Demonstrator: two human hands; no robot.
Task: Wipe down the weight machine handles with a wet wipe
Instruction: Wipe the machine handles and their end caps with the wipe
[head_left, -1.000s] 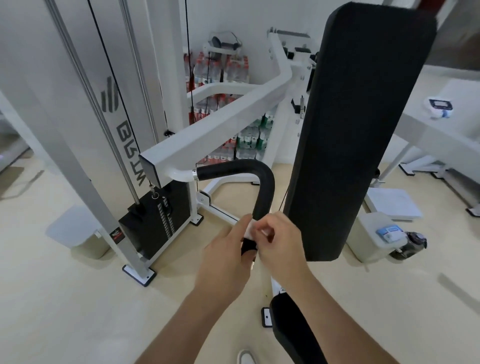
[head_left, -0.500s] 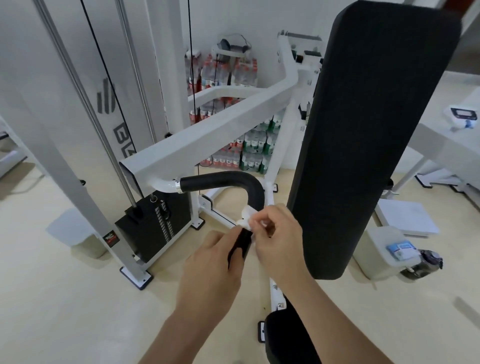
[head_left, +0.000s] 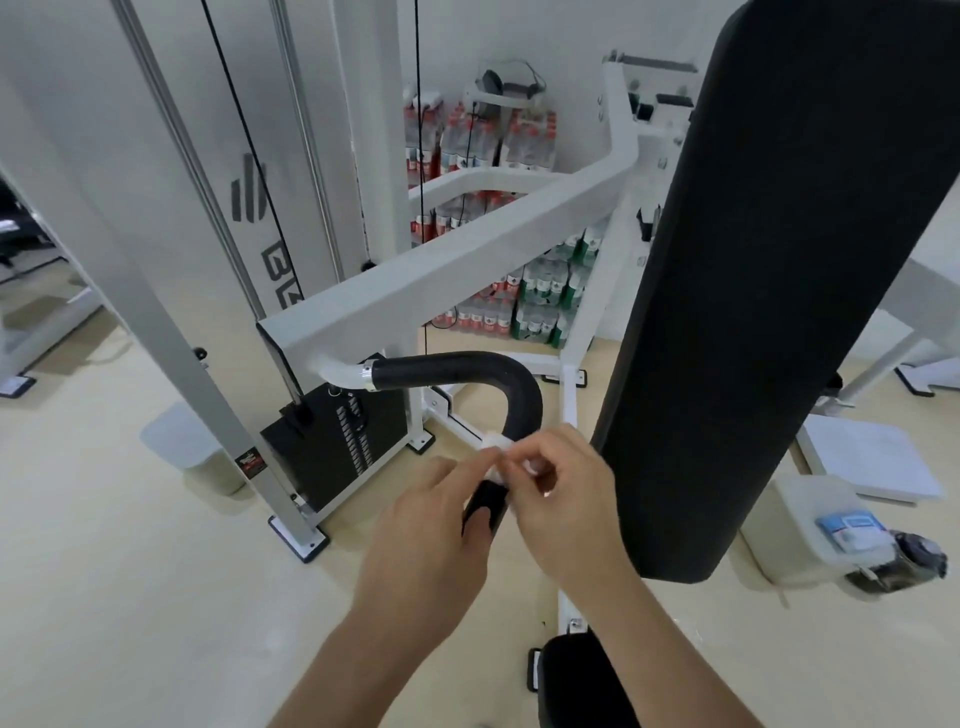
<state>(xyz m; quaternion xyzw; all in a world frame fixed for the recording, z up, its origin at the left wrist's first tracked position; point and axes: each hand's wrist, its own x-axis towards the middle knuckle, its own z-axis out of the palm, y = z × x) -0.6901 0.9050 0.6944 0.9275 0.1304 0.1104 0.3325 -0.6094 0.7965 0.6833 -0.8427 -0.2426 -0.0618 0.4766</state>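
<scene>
Our right hand (head_left: 561, 512) pinches the wet wipe (head_left: 492, 453), probably limp and slick, round the stiff padded handle (head_left: 467, 365). Just beside it, our left hand (head_left: 428, 535) grips the handle's end.

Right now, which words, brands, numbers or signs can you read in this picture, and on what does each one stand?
"B", then a cut-off letter: on the grey shield, under a logo of slanted bars.
Marks on the weight stack: too blurred to read.
Sticker on the frame post: too small to read.
Bottle labels: blurred.
Blue packet: blurred.
</scene>
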